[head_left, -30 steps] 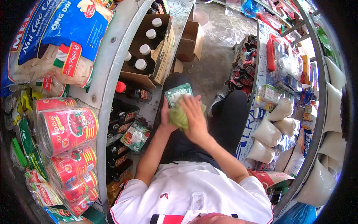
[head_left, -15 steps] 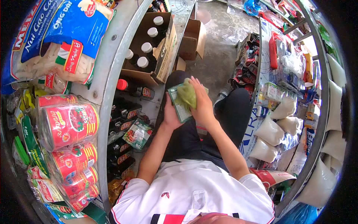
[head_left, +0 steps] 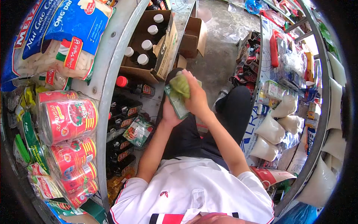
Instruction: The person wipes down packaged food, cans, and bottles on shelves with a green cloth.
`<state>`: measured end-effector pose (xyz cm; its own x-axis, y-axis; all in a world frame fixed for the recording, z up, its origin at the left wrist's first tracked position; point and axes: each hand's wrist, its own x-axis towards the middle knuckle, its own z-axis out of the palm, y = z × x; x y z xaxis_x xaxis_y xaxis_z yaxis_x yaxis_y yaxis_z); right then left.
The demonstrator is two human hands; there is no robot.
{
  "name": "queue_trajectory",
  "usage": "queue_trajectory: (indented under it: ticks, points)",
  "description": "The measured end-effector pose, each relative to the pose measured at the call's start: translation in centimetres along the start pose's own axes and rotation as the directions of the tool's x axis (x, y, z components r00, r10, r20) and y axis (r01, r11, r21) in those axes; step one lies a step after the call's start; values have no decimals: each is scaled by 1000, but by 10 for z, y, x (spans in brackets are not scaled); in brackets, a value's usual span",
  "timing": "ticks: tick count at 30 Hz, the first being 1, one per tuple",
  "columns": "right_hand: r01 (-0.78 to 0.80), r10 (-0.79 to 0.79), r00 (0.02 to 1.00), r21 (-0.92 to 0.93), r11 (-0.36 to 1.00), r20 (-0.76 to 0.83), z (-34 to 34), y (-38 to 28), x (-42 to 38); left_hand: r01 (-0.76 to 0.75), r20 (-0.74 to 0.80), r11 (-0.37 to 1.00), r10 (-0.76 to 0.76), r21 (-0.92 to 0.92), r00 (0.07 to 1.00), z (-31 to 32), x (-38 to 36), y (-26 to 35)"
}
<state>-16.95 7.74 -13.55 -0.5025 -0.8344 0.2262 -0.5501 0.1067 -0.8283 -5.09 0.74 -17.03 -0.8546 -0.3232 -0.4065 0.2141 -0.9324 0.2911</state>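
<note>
My left hand (head_left: 170, 115) grips a flat green packet (head_left: 178, 103) by its left side, held up over my lap. Closed over a yellow-green cloth (head_left: 180, 86), my right hand (head_left: 196, 96) presses it against the packet's upper face. The cloth hides much of the packet's front, so its label cannot be read. A similar green packet with a food picture (head_left: 138, 131) lies on the lower shelf to the left, beside dark sauce bottles (head_left: 121, 147).
An open carton of white-capped bottles (head_left: 147, 45) stands ahead on the left, near an emptier cardboard box (head_left: 192, 37). Shrink-wrapped red cans (head_left: 71, 121) and a pasta bag (head_left: 63, 41) fill the left shelf. Bags of white grains (head_left: 269, 129) sit on the right.
My right hand and the cloth have shifted slightly up and left across the packet. The packet has tilted a little in my left hand.
</note>
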Motion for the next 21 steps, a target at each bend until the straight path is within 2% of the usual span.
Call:
queue_trajectory:
  ticks: [2,4,6,7,8,10,11,14,15,18,20,21]
  points:
    - [-66,74,994,102,993,-78,1,20,-14,-19,-29,998,18,-63,999,-1,-1,0]
    - [-79,83,994,70,994,-66,-3,12,-37,7,-59,998,-11,-63,998,-2,-3,2]
    - [7,-11,995,-38,999,-96,1,1,-61,60,125,988,-43,-140,991,-10,-2,1]
    - [26,-31,998,-69,997,-61,6,-6,-73,80,174,995,-68,-64,982,-20,2,-2]
    - [40,-41,999,-48,998,-6,8,-16,-80,82,173,995,-70,-64,982,-20,3,-4]
    - [125,-124,991,-26,992,43,17,-33,-78,91,429,992,-45,-88,902,-16,5,-7]
    - [122,-121,992,-26,992,35,18,-37,-71,97,430,992,-53,-82,901,-14,3,-7]
    - [167,-170,984,51,985,59,16,-28,-32,-45,309,945,-61,324,949,-2,-4,-1]
    - [150,-151,987,19,989,55,16,-19,-21,-44,306,944,-62,328,950,-5,-5,-1]
    - [77,-78,997,-54,996,-14,4,3,-1,-33,-11,997,34,68,999,-6,0,-1]
    - [-254,259,966,168,953,-12,-6,21,0,-41,-52,999,41,1,998,-2,-4,-2]
    - [-165,188,977,195,967,-102,-6,29,-7,-23,7,999,23,29,1000,-9,-3,-3]
